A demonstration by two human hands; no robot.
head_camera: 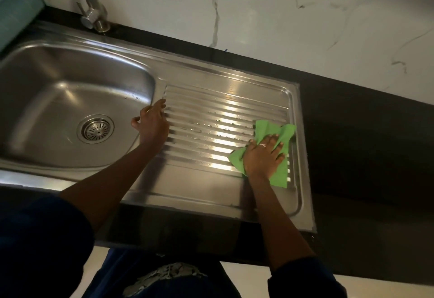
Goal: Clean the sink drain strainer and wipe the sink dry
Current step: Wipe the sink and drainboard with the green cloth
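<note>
I see the R hand (263,156) flat on the green cloth (279,130), fingers spread & straight, pressing it onto the ribbed drainboard (211,100) near its right end. The L hand (152,125) rests on the drainboard's left edge beside the basin (47,81), fingers relaxed, holding nothing. From my view the strainer (95,129) sits in the drain at the basin bottom, apart from both hands. Water drops (206,125) lie on the ribs betw. the hands. The tap (94,15) stands back-left on the black worktop (352,133).
</note>
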